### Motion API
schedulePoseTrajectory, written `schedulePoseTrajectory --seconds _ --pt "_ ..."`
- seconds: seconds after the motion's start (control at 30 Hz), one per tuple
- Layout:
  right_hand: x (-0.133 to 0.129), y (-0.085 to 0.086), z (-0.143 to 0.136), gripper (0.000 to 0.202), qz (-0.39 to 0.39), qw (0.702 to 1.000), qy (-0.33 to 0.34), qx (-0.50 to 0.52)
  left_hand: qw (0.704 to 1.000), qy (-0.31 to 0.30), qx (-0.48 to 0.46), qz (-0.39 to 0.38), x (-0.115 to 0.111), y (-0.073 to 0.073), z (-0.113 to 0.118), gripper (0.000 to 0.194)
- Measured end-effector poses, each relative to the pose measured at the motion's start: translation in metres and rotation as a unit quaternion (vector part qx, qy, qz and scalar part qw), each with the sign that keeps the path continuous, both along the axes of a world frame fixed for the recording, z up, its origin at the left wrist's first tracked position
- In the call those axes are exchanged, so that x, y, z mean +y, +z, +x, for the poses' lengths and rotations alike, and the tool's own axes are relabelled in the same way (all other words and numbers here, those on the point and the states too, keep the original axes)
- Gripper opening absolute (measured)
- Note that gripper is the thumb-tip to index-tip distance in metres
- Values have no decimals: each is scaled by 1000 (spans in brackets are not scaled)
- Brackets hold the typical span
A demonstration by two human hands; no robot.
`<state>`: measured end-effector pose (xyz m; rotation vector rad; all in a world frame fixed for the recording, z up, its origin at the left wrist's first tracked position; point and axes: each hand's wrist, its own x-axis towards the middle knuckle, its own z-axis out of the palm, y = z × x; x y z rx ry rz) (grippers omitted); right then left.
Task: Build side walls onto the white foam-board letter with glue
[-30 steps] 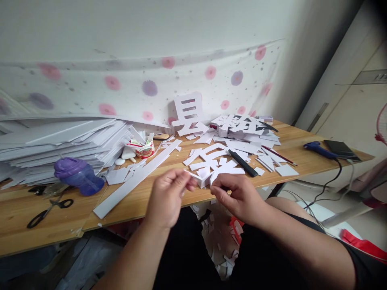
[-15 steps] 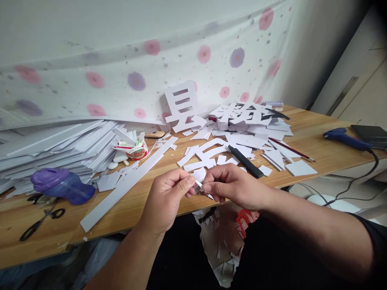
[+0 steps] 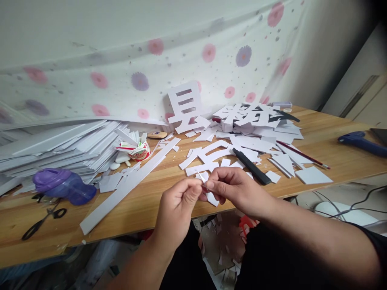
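My left hand [image 3: 179,207] and my right hand [image 3: 235,187] meet above the table's front edge, fingertips nearly touching. Between their pinched thumbs and fingers is a small, thin white strip [image 3: 200,176], its pointed end sticking up; the rest is hidden by my fingers. Just beyond my hands lie cut white foam-board pieces [image 3: 201,166]. A black-handled cutter [image 3: 251,166] rests on the pieces to the right of them. Farther back, a cut-out white character [image 3: 193,108] leans against the patterned sheet.
A long white strip [image 3: 130,187] crosses the table at left. Beside it stand a paper cup [image 3: 140,152], a purple-lidded bottle [image 3: 65,185], scissors [image 3: 45,222] and stacked white boards [image 3: 75,147]. At right are a pencil [image 3: 305,156] and a blue glue gun [image 3: 361,143].
The small white strip now points more upward between my fingers. My left hand has turned and shifted slightly right. The view has swung a little to the left.
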<state>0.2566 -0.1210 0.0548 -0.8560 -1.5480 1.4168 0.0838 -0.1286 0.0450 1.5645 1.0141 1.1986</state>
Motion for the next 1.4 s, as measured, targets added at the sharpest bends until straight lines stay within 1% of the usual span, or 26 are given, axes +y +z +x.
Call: schedulePoseTrajectory --seconds 0.1,0.17,0.27,0.33,0.37,0.43,0.6,0.7,0.8,0.87,0.93,1.0,1.07,1.17,1.23,1.3,1.33,1.4 --pt "-5 -2 -4 36 56 997 -28 -40 997 6 66 29 -10 3 -1 14" --pt "-9 -4 -6 38 76 994 -38 -68 991 21 118 67 -14 6 -5 16" --pt "-13 -6 -4 41 53 993 5 -105 971 29 207 116 -20 7 -12 17" --pt "-16 -7 -3 41 58 991 20 -120 962 20 244 123 -25 7 -14 17" --pt "-18 -7 -3 40 70 990 17 -118 960 13 253 119 -28 6 -14 17" --pt "-22 -7 -3 40 82 992 4 -96 961 -3 255 105 -34 5 -14 18" --pt "-35 -10 -5 45 11 999 -7 -40 972 -29 222 73 -46 0 -8 20" --pt "-44 -10 -3 46 3 999 -30 -25 981 -26 185 52 -49 -2 -3 19" --pt "-51 -11 1 46 21 998 -61 -3 982 -17 175 71 -50 -2 3 18" --pt "-55 -12 4 45 33 996 -79 6 979 1 179 98 -51 -3 7 17" --pt "-57 -14 5 43 45 994 -98 9 979 19 175 106 -51 -4 11 16" --pt "-59 -16 5 41 54 992 -114 14 984 25 156 88 -51 -5 14 16" --pt "-61 -18 4 37 62 991 -120 18 991 15 120 48 -49 -8 15 17" --pt "-60 -19 7 30 79 988 -128 31 999 -7 25 -29 -44 -12 14 18" --pt "-57 -18 14 27 86 980 -158 87 994 -1 -63 -87 -42 -13 12 21" --pt "-53 -15 23 27 80 970 -184 140 981 9 -127 -145 -40 -14 8 23" --pt "-51 -14 27 27 74 969 -185 143 975 1 -139 -174 -40 -15 7 24" --pt "-48 -11 32 27 65 980 -166 94 967 -39 -135 -211 -41 -17 5 23"
